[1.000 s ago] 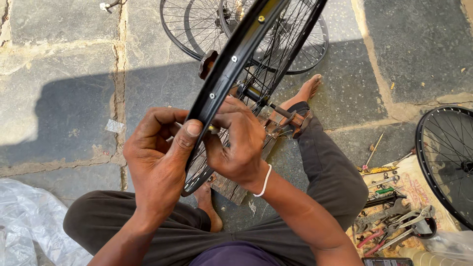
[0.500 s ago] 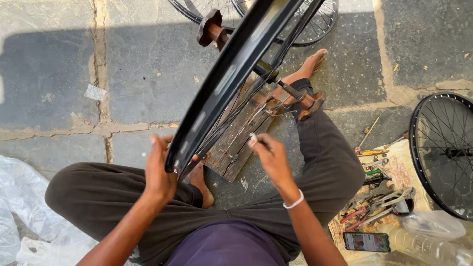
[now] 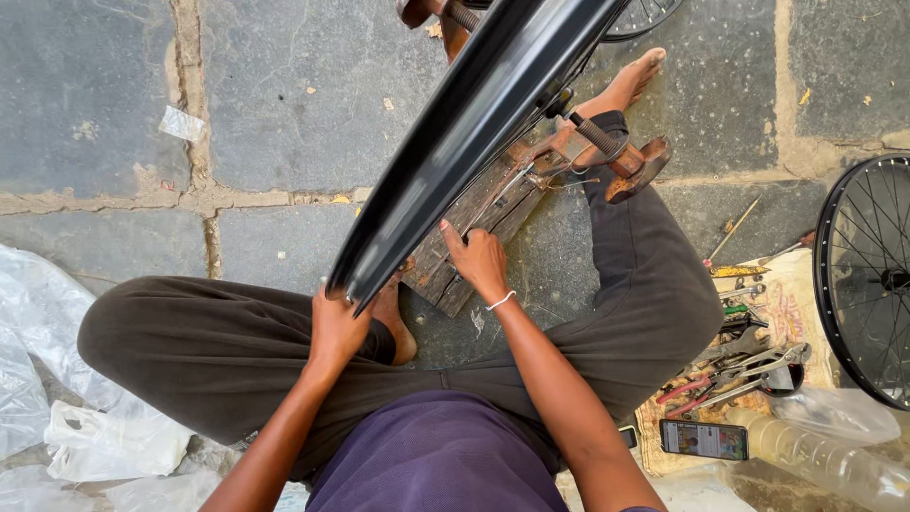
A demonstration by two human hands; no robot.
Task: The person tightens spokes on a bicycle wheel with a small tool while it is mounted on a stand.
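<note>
A black bicycle wheel rim (image 3: 474, 142) stands on edge in a rusty truing stand (image 3: 607, 152) bolted to a weathered wooden plank (image 3: 474, 237), running diagonally from the top of the view down to the lap of a person seated cross-legged on grey stone paving (image 3: 284, 95). The left hand (image 3: 336, 327) is closed around the rim's near lower edge, steadying it. The right hand (image 3: 477, 261) reaches under the rim among the thin spokes (image 3: 507, 190), fingers pinched together; whether they hold a spoke, a nipple or a small tool cannot be told. The work in hand looks like spoke adjustment, partway through wheel truing. The next move would likely call for a firm hold on the rim and a small, measured turn at the spoke. Just right of the knee, pliers (image 3: 730, 374) and other hand tools lie on a patterned cloth (image 3: 787, 303), with a mobile phone (image 3: 703, 439) and a clear plastic bottle (image 3: 825, 455) beside them. A spoked wheel (image 3: 867, 275) lies at the right edge; crumpled plastic sheeting (image 3: 47, 379) lies at left.
</note>
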